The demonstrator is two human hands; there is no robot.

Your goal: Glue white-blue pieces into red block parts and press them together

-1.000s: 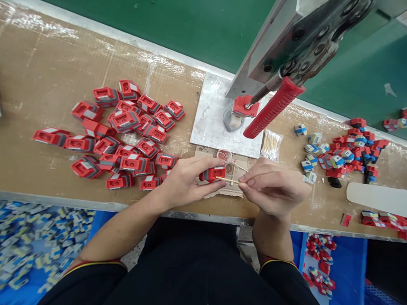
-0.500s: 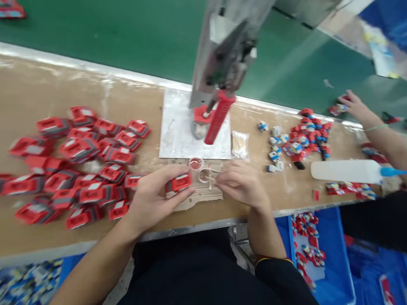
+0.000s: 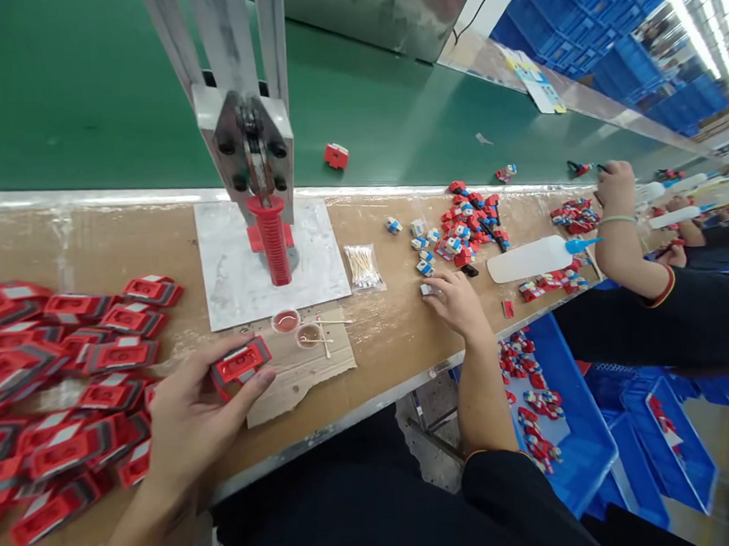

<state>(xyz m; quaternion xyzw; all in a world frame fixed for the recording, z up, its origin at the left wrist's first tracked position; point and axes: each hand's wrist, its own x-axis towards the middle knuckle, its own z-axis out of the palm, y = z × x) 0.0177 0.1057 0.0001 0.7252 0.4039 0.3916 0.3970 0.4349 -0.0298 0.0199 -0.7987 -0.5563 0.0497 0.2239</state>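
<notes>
Two hands at work on the bench: nearest, the left hand [image 3: 192, 416] curls its fingers and thumb round a red toy shell [image 3: 240, 363], holding it over the edge of a cardboard scrap [image 3: 296, 374]. Out to the side, the right hand [image 3: 457, 301] rests fingers-down on a small blue-and-white block [image 3: 427, 289]; whether it grips it, cannot tell. Beyond the cardboard sit two little cups [image 3: 297, 328], then the press with its red handle [image 3: 273, 239]. Red shells [image 3: 69, 354] crowd the near left. Farthest off, a co-worker's arm [image 3: 619, 227] reaches past a white bottle [image 3: 531, 258].
</notes>
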